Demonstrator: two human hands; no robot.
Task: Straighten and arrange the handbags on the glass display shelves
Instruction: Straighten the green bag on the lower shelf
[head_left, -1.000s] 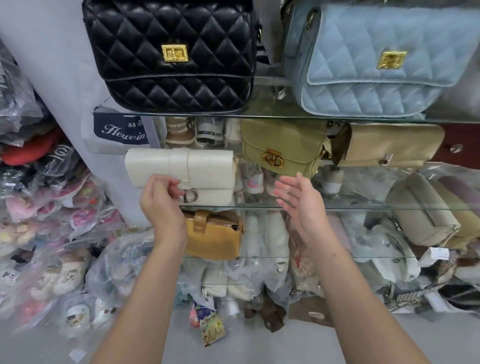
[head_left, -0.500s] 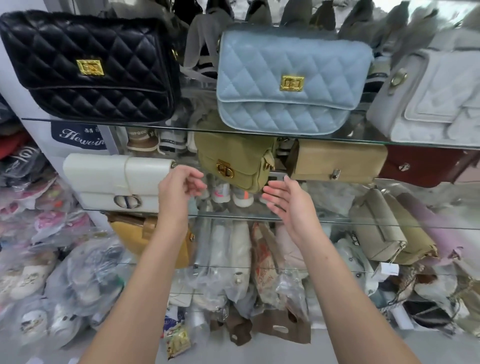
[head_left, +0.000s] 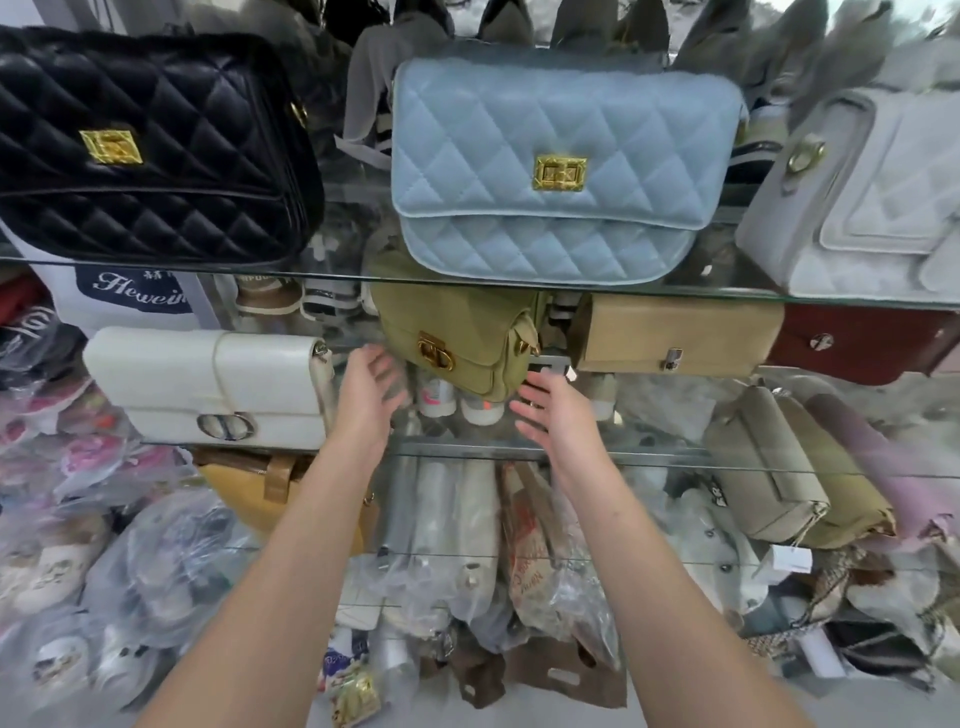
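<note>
The left hand (head_left: 370, 387) and right hand (head_left: 553, 413) are hovering beside the olive bag (head_left: 462, 322), each grip open, holding nothing. The bag is sitting tilted on the middle glass shelf (head_left: 675, 462) between a white bag (head_left: 208, 379) and a tan bag (head_left: 675, 332).

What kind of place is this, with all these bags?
Likely a handbag shop or its stockroom: a black quilted handbag and a blue quilted handbag stand on a glass shelf, and plastic-bagged stock is heaped at the left.
</note>
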